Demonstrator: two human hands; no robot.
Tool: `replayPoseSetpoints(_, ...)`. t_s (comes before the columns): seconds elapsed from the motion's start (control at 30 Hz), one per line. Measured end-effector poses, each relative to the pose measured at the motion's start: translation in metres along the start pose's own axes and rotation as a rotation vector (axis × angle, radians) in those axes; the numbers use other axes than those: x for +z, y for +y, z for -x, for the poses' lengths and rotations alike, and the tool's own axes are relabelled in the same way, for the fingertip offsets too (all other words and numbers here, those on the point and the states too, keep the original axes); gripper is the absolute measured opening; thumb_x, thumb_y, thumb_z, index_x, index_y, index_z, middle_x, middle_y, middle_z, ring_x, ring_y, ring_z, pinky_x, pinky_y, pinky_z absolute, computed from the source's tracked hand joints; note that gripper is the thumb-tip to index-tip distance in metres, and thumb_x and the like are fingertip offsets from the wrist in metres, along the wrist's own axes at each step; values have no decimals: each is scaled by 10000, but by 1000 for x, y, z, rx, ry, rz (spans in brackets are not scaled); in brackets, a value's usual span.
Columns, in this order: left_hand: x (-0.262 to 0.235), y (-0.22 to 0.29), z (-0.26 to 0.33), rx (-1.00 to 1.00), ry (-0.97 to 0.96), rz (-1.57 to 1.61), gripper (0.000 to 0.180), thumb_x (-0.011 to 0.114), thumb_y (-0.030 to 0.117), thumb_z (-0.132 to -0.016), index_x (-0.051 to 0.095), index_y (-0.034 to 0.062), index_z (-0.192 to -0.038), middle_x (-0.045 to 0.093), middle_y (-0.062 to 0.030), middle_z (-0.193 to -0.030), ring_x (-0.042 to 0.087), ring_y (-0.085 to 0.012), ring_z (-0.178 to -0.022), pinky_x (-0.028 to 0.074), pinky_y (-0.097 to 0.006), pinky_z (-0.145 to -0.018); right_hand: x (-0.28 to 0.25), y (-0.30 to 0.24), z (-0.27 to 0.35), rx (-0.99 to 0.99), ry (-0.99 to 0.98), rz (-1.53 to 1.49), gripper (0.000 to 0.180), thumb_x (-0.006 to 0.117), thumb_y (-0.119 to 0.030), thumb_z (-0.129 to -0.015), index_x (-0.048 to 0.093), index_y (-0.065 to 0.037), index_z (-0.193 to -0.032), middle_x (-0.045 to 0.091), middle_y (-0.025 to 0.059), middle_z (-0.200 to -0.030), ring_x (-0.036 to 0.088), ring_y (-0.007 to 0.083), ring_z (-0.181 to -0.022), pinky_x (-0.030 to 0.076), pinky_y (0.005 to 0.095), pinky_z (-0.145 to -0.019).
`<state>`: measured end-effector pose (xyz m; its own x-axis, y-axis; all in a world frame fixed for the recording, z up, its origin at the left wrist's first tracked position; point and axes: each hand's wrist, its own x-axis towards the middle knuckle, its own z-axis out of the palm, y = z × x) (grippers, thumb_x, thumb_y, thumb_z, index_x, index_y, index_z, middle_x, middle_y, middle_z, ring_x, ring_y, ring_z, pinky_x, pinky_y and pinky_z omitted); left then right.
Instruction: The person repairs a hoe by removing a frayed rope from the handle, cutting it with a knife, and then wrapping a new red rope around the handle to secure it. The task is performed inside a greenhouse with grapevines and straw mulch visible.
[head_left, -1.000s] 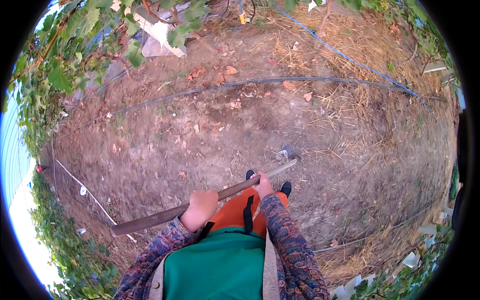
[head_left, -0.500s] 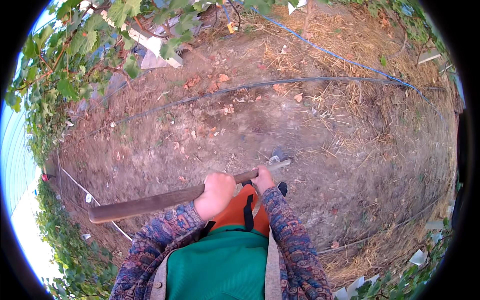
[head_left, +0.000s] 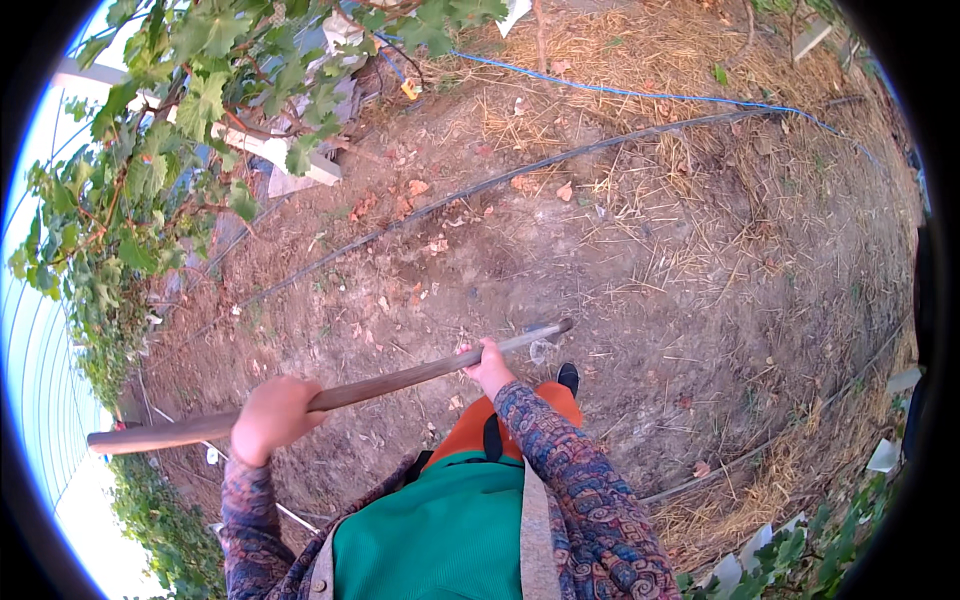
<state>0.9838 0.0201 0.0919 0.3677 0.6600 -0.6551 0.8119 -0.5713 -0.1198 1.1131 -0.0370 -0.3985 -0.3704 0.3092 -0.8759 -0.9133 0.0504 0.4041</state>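
Observation:
A long wooden-handled hoe (head_left: 400, 378) slants across in front of me, its butt end far to the left. My left hand (head_left: 275, 415) is closed round the handle, nearer the butt end. Further along, my right hand (head_left: 488, 368) grips the handle with the thumb on top. Beyond the right hand, the pale end of the handle points toward a dark head low over the soil, small and partly hidden by the shaft. A clear, crumpled-looking scrap (head_left: 541, 352) lies by that end. My dark shoe (head_left: 568, 377) shows just to the right.
Bare soil (head_left: 640, 340) with dry leaves and straw spreads around me. A dark hose (head_left: 470, 190) and a blue line (head_left: 620, 90) cross the ground ahead. Leafy vines (head_left: 200, 100) hang at the upper left, beside a white beam (head_left: 285, 155). More leaves and pale scraps border the lower right.
The hoe's butt end has swung left. My left hand has moved well to the left and sits nearer that end; my right hand has shifted slightly left. The view has turned somewhat.

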Motion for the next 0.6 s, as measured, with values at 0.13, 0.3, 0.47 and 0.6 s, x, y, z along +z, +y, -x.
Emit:
replayPoseSetpoints(0.13,-32,-42,81,-109,-45,93,251,784,302,-741,704,92,-853,656,-166,-734,654,-378,-718,507,-465,-659,-6,-13,-12,-102,-18,-6,301,533,-261,-983,425,-14,-1118,574,151,-850,601,279,-701,577,481,-727)
replayPoseSetpoints(0.3,-21,-96,141,-321,-77,426,376,833,332,-749,745,65,-998,678,-137,-720,651,-283,-641,505,-350,-639,9,-2,-5,-206,9,45,170,456,-201,-1011,427,-45,-1073,540,126,-772,565,251,-638,560,449,-654)
replayPoseSetpoints(0.47,21,-82,102,-359,12,409,552,772,491,-803,713,46,-1125,710,-158,-794,683,-314,-728,536,-386,-705,36,40,25,-235,-14,176,109,421,-158,-1028,418,-63,-1080,528,121,-757,553,237,-622,553,439,-631)
replayPoseSetpoints(0.6,62,-52,-2,-29,138,249,574,540,573,-951,680,47,-1135,694,-235,-1000,661,-418,-961,521,-503,-840,57,72,49,-219,-33,224,133,423,-184,-1048,417,-61,-1098,520,111,-776,544,225,-612,549,438,-596)
